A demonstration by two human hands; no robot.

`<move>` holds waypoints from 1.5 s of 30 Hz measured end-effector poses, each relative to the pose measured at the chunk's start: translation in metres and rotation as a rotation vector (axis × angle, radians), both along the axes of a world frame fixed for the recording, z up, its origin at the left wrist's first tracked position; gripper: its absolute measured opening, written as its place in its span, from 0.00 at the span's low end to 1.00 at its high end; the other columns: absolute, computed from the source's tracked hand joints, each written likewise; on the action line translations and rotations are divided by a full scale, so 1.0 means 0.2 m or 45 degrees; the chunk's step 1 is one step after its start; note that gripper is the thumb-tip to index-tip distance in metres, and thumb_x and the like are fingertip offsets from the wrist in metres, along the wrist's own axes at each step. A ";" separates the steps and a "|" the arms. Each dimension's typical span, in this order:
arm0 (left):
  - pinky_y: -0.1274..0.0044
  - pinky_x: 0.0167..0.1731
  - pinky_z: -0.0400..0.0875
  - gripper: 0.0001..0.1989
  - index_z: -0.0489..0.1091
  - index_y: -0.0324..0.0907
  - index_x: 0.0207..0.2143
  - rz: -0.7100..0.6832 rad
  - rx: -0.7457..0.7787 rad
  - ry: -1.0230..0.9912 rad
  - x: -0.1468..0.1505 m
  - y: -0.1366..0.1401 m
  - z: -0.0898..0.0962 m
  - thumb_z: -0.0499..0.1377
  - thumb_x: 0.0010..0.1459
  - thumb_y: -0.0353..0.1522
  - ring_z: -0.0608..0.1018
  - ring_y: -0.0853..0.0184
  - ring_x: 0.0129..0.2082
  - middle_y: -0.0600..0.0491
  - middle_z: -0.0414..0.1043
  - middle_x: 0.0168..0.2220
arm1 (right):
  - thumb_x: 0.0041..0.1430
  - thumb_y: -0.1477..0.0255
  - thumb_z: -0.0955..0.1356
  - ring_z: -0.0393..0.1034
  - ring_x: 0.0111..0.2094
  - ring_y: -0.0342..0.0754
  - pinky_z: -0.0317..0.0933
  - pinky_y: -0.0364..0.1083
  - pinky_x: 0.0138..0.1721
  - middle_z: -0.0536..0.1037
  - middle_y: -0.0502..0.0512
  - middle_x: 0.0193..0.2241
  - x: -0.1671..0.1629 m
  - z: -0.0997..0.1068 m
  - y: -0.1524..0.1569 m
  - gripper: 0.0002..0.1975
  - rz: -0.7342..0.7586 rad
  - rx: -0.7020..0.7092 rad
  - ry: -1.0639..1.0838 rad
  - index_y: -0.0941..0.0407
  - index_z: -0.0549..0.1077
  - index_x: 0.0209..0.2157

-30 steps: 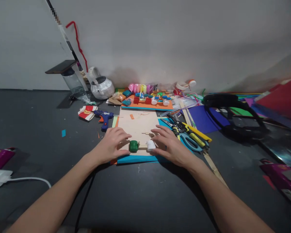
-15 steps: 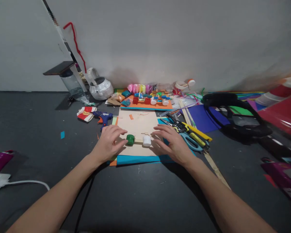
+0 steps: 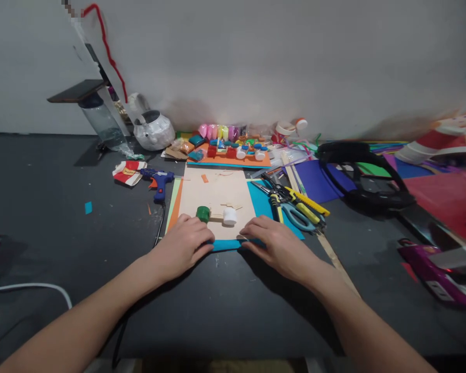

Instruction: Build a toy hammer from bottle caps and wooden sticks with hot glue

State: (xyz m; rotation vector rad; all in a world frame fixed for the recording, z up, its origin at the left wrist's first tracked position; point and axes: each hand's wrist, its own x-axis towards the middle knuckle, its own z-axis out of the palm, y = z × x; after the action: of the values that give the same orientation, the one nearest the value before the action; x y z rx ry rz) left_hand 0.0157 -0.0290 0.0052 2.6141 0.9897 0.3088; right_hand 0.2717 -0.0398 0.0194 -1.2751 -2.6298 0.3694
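My left hand (image 3: 188,239) is at the near left edge of a stack of coloured paper sheets (image 3: 227,191), fingers on top and thumb at the front edge, closed on it. My right hand (image 3: 274,243) grips the same edge farther right, thumb below the fingers. A blue sheet's edge shows between the hands. On the beige top sheet, just beyond my fingers, lies a small stick piece (image 3: 216,217) joining a green bottle cap (image 3: 202,214) and a white bottle cap (image 3: 229,217). Thin stick bits (image 3: 231,206) lie behind it.
A blue glue gun (image 3: 161,182) lies left of the paper. Scissors (image 3: 299,217), pliers and a yellow cutter (image 3: 308,201) lie to the right. An orange board (image 3: 233,162) with cap-wheeled pieces stands behind. A silver kettle (image 3: 154,132) is at back left, a black headband-like object (image 3: 367,176) right.
Both hands have come down and nearer me, from beside the capped stick piece to the paper stack's front edge, and closed on it. The camera view has shifted slightly.
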 end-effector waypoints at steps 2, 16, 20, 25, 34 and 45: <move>0.68 0.42 0.59 0.06 0.69 0.41 0.38 0.008 0.022 0.010 0.01 0.00 -0.02 0.54 0.66 0.32 0.72 0.62 0.40 0.52 0.74 0.36 | 0.64 0.73 0.68 0.68 0.43 0.52 0.63 0.48 0.41 0.75 0.58 0.38 -0.02 -0.04 -0.01 0.05 -0.005 0.003 0.004 0.56 0.74 0.42; 0.68 0.41 0.59 0.06 0.69 0.41 0.39 0.019 0.093 -0.032 0.04 -0.02 -0.07 0.54 0.66 0.32 0.70 0.62 0.40 0.51 0.72 0.36 | 0.63 0.75 0.68 0.65 0.37 0.51 0.58 0.48 0.38 0.73 0.56 0.33 -0.06 -0.10 -0.02 0.04 -0.011 0.023 0.000 0.57 0.72 0.33; 0.68 0.41 0.59 0.09 0.69 0.41 0.41 0.013 0.212 -0.107 0.05 -0.02 -0.06 0.50 0.68 0.30 0.69 0.61 0.40 0.50 0.72 0.37 | 0.64 0.76 0.66 0.63 0.35 0.50 0.57 0.49 0.36 0.72 0.55 0.31 -0.07 -0.13 -0.02 0.06 -0.069 0.094 0.034 0.57 0.71 0.31; 0.67 0.41 0.58 0.07 0.69 0.42 0.37 -0.151 0.305 -0.088 0.07 -0.03 -0.05 0.52 0.67 0.32 0.69 0.61 0.41 0.52 0.72 0.36 | 0.65 0.76 0.65 0.63 0.36 0.50 0.58 0.48 0.37 0.72 0.55 0.33 -0.05 -0.13 -0.02 0.06 -0.098 0.072 0.166 0.56 0.70 0.32; 0.67 0.43 0.57 0.05 0.68 0.42 0.38 -0.112 0.221 -0.073 0.07 -0.01 -0.07 0.52 0.67 0.31 0.69 0.62 0.40 0.52 0.71 0.37 | 0.60 0.75 0.70 0.64 0.40 0.53 0.61 0.52 0.41 0.72 0.57 0.38 -0.01 -0.09 -0.01 0.05 -0.037 -0.014 0.158 0.56 0.69 0.37; 0.68 0.44 0.56 0.06 0.69 0.41 0.40 -0.098 0.310 -0.066 0.02 0.01 -0.02 0.53 0.66 0.32 0.70 0.63 0.42 0.52 0.74 0.35 | 0.66 0.75 0.64 0.63 0.36 0.51 0.58 0.50 0.38 0.72 0.57 0.33 -0.03 -0.15 0.01 0.05 0.106 0.204 0.182 0.58 0.72 0.35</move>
State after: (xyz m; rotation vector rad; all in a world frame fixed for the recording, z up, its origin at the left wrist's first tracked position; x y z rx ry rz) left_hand 0.0205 -0.0263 0.0008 2.8371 0.8807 0.5043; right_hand 0.2660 -0.0384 -0.0110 -1.0519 -2.5400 0.2469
